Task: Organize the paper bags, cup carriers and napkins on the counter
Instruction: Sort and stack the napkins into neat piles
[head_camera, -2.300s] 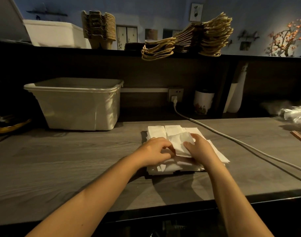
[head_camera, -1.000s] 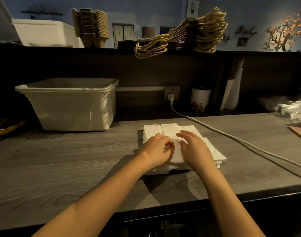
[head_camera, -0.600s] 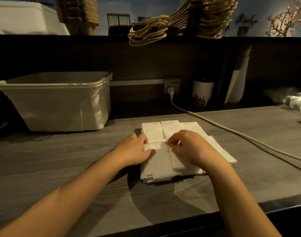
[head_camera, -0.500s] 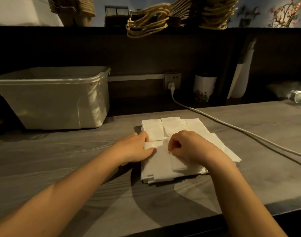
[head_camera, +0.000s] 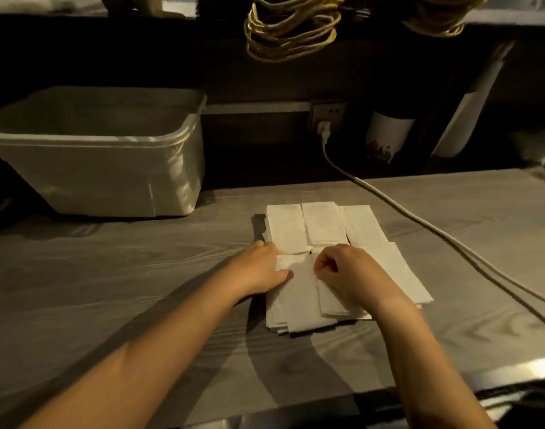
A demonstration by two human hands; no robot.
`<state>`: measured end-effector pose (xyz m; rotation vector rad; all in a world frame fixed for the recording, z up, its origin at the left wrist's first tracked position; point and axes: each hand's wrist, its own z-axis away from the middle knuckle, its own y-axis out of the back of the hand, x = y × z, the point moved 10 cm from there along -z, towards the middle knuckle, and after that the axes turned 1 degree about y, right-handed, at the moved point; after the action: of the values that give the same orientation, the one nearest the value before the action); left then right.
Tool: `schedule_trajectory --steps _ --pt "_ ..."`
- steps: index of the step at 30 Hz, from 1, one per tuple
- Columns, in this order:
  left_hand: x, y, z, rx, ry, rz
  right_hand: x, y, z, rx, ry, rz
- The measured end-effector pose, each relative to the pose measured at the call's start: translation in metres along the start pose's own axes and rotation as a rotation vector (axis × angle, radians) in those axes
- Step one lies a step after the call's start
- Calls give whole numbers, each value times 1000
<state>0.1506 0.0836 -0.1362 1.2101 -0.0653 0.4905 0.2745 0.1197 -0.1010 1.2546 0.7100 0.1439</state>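
1. Napkins [head_camera: 323,230] sat in a flat white stack mid-counter [head_camera: 110,289], laid in overlapping rows. Near edges were ragged, and I saw a few sheets stepping out at the front-left corner.
2. Left hand [head_camera: 258,269] was at the stack's left edge, thumb on top of the near-left sheet, fingers over its far corner, pinching it.
3. Right hand [head_camera: 348,274] was curled on the middle of the stack. I read the fingertips as nipping a sheet edge at the seam between rows.
4. Room to move: bare counter lay left of the stack and in front, down to the metal front lip [head_camera: 512,366]. On the right, a cable [head_camera: 419,224] ran diagonally from the wall socket [head_camera: 328,114] across the counter, near the stack's right edge, not touching.
5. Bin [head_camera: 110,168], white plastic, stood back-left against the wall, apart from the stack.
6. Surface was grey wood grain, dimly lit. Paper bag handles [head_camera: 289,32] hung over the shelf edge above. A white cup [head_camera: 388,137] stood in the recess behind.
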Motion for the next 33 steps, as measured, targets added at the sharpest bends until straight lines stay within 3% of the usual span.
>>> schedule_trajectory --steps 10,22,26,28,30,33 --pt "2 4 -1 -132 98 68 3 -7 -8 -181 -125 5" --pt "0 18 3 -316 -54 312 0 4 -8 -273 -250 -32" --pt "-4 40 2 -304 -100 374 2 10 -11 -307 -308 -68" --pt "-5 58 4 -275 -111 416 -1 25 -16 -188 -299 -248" --pt "-3 78 8 -243 -129 484 -14 39 -14 -76 -247 -642" --pt "4 109 15 -219 -178 633 -49 29 -10 -223 -141 -940"
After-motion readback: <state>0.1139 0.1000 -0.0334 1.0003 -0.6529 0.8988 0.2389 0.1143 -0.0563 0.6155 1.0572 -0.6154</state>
